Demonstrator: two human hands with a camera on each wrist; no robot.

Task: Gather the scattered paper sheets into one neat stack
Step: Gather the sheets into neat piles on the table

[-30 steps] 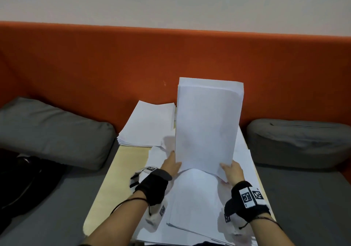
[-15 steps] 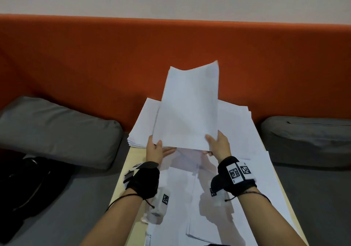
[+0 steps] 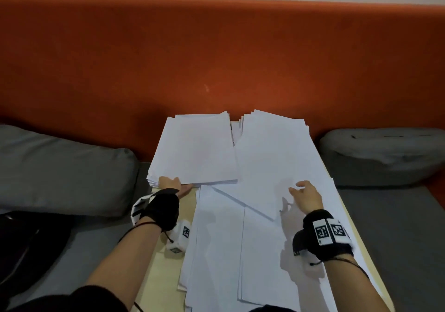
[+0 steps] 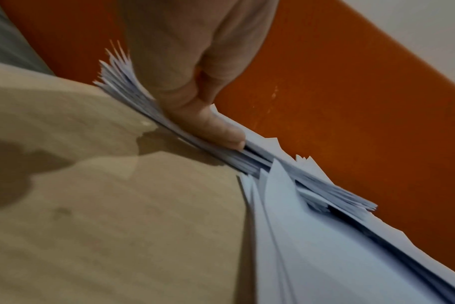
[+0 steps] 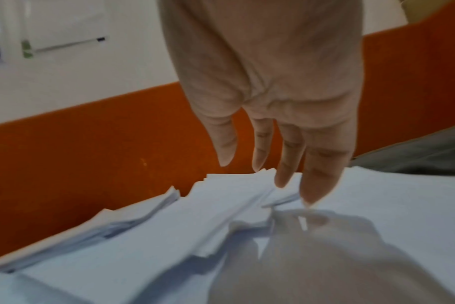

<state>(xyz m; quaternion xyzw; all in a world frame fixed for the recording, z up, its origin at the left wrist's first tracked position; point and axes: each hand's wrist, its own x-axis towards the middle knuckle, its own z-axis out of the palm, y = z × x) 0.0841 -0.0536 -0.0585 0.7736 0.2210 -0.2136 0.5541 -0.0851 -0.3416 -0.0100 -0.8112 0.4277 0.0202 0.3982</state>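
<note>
A: At the far left of the tabletop [image 3: 166, 266] we see the stack of sheets [image 3: 195, 148], its near edge fanned and uneven. Our left hand [image 3: 171, 183] grips that edge, the thumb [image 4: 208, 123] pressed on top; the other fingers are hidden under the paper.

B: Beside it, to the right, we note a second pile [image 3: 274, 148], touching or slightly overlapping the stack. Loose sheets [image 3: 224, 251] cover the near tabletop at differing angles.

A: Our right hand [image 3: 305, 197] hovers above these sheets, its fingers [image 5: 317, 170] extended, slightly spread and holding nothing; its shadow falls on the paper below.

B: Behind the tabletop we see an orange backrest [image 3: 216, 54], with a grey cushion [image 3: 60, 169] at the left and another grey cushion [image 3: 385, 152] at the right.
</note>
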